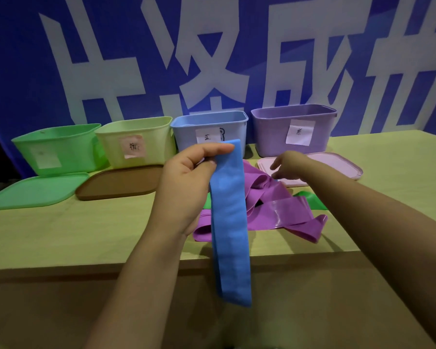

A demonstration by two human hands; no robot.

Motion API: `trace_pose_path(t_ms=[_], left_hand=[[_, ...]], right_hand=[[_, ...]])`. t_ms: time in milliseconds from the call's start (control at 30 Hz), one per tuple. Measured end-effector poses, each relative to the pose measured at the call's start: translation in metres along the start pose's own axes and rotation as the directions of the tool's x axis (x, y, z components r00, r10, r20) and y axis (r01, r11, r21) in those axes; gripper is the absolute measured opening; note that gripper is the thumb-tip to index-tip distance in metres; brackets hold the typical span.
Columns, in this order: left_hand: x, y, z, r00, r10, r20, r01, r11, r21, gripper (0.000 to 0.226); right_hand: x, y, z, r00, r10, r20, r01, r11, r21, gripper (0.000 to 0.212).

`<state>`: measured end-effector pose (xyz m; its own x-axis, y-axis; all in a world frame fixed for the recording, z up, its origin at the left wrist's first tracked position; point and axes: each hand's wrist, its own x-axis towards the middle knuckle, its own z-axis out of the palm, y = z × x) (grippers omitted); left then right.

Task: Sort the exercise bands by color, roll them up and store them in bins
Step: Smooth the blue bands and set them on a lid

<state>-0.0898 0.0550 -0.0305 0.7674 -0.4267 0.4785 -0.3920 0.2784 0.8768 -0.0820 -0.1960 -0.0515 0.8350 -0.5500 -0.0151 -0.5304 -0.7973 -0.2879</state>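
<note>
My left hand (186,177) pinches the top end of a blue band (228,222) between thumb and forefinger, and the strip hangs straight down past the near edge of the desk (86,235), its lower end dangling free in front of the desk's face. Just beyond it, in the middle of the desk, lies a loose heap of purple band (282,210) with bits of a green band (312,200) showing under it. My right hand (292,165) hovers over the far side of that heap with fingers loosely spread, holding nothing that I can see.

I judge this to be the sorting step: blue is pulled clear of the tangle and not yet rolled. Next it wants laying flat or gathering from one end, both hands rolling it tight, then dropping it in the blue bin (209,132).

Along the far edge stand four open bins: green bin (58,149), yellow bin (136,139), blue, and purple bin (295,129), each with a paper label. Lids lie in front: a green lid (35,192), a brown lid (121,182), a pink lid (332,167).

The labels are too blurred to read surely. Inside the bins is hidden. How many bands lie in the heap I cannot tell, and my right fingertips may or may not touch the purple.
</note>
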Motion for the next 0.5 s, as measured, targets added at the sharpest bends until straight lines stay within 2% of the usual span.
trace_pose_path(t_ms=[67,233,333,400,500], left_hand=[[0.001,-0.002,0.001,1.0,0.001,0.008,-0.001,1.0,0.007,0.052],[0.004,-0.006,0.0,1.0,-0.01,0.004,0.01,1.0,0.0,0.051],[0.006,-0.009,-0.001,1.0,-0.023,0.007,0.023,1.0,-0.008,0.05],[0.007,-0.01,-0.001,0.999,-0.034,0.003,0.035,0.999,-0.018,0.051],[0.008,-0.01,-0.001,0.999,-0.044,-0.005,0.044,0.999,-0.027,0.051]], right_hand=[[0.005,-0.001,0.004,0.998,0.014,0.056,-0.009,0.997,-0.079,0.035],[0.013,-0.002,0.006,0.997,0.044,0.071,-0.045,0.999,0.01,0.029],[0.014,-0.001,-0.002,0.997,0.03,0.075,-0.051,0.955,0.291,0.006],[0.011,-0.001,-0.014,0.998,0.022,0.059,-0.046,0.893,0.448,0.011],[0.003,-0.004,-0.035,0.999,0.031,-0.038,-0.003,0.815,0.58,0.013]])
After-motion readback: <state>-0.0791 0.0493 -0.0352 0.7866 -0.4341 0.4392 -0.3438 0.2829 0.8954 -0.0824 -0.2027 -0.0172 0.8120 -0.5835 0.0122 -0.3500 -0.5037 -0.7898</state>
